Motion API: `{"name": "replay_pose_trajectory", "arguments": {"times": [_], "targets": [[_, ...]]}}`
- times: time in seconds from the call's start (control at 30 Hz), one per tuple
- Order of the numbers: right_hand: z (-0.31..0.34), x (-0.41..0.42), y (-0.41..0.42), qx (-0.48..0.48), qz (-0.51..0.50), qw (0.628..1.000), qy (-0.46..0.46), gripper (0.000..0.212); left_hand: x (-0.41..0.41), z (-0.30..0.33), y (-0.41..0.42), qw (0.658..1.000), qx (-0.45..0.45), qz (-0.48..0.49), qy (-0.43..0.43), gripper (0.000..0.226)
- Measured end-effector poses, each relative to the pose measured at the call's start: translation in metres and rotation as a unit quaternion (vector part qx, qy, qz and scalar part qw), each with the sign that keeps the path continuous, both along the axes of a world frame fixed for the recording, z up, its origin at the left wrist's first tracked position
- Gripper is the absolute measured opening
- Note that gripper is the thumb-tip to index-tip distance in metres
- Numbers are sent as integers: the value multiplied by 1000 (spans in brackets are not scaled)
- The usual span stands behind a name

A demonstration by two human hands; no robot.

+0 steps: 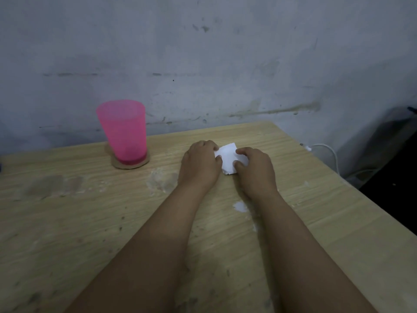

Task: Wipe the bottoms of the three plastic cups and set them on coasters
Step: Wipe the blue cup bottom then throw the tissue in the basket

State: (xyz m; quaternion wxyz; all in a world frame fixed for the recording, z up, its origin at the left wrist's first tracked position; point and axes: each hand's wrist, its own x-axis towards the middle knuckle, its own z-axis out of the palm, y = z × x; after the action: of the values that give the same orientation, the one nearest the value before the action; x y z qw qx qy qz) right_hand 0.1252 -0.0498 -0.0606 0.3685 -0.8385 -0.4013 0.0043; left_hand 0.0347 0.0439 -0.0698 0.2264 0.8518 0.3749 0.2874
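Pinching the white tissue (228,159) flat near the tabletop's (67,222) far edge, left hand (201,161) and right hand (255,168) should fold it squarely into a firm pad

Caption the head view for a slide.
Both hands pinch a tissue beside a pink cup on its coaster.

cup (123,129) on coaster (130,164), left

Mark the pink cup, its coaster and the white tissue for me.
pink cup (126,132), head view, middle of its side wall.
coaster (118,164), head view, bare front-left rim.
white tissue (228,158), head view, centre of the sheet between both hands.
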Motion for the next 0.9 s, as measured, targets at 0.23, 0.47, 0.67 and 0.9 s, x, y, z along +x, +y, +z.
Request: {"name": "replay_pose_trajectory", "arguments": {"times": [0.23,0.47,0.67,0.9], "targets": [[0,0,-3,41,18,999,21,45,-5,4,-5,998,-3,-32,-62,26],[-1,0,-1,61,8,996,62,62,-8,8,-7,982,-67,-45,-169,35],[1,-3,-1,121,14,988,93,48,-20,23,-18,951,-125,-122,-254,38],[7,-22,-8,178,60,981,41,16,-64,42,-29,945,-139,-105,-278,38]]}}
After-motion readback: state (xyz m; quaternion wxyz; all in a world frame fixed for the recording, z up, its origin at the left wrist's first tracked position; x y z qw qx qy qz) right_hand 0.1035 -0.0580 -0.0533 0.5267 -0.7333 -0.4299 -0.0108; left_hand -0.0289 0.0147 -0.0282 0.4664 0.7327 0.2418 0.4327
